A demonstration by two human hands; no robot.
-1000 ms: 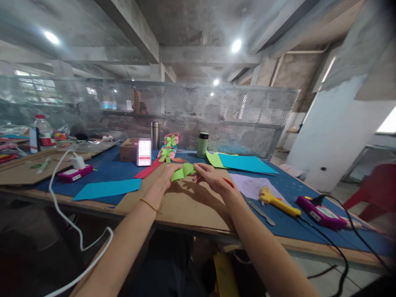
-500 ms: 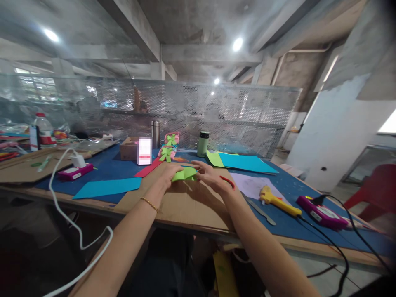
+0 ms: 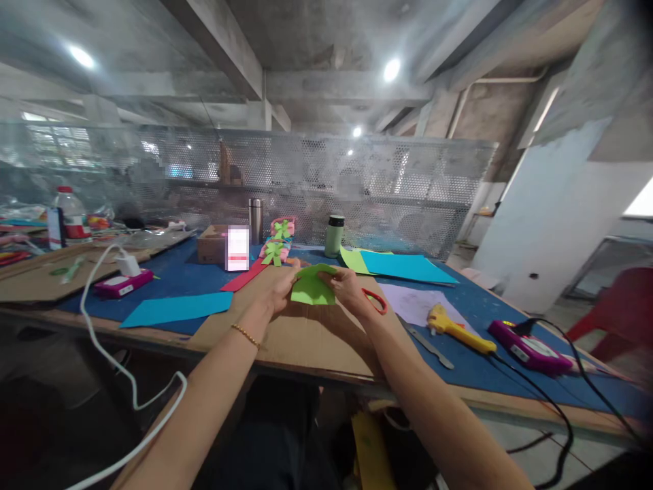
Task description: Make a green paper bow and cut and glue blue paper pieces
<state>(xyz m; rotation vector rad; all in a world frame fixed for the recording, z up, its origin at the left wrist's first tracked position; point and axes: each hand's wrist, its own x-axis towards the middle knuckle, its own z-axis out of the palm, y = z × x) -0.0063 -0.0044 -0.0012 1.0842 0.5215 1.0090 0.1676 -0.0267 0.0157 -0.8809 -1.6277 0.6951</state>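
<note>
A creased piece of light green paper (image 3: 312,287) is held up between my hands, over a sheet of brown cardboard (image 3: 311,340). My left hand (image 3: 281,288) grips its left edge. At the upper right edge my right hand (image 3: 345,286) pinches the paper between thumb and fingers. Just right of that hand lie scissors with red handles (image 3: 376,301); their blades are hidden. Beyond the hands stand pink pieces with green paper bows (image 3: 275,253), beside a red paper strip (image 3: 247,275).
Blue paper (image 3: 176,309) lies left. To the right are a yellow glue gun (image 3: 459,330), a metal tool (image 3: 428,347), lilac paper (image 3: 415,303) and a purple power strip (image 3: 530,350) with a black cable. A green bottle (image 3: 335,237) and cardboard box (image 3: 211,245) stand behind.
The green paper, curled and seen edge-on before, is now opened out with its broad face towards me. My right hand's fingers have closed onto its edge.
</note>
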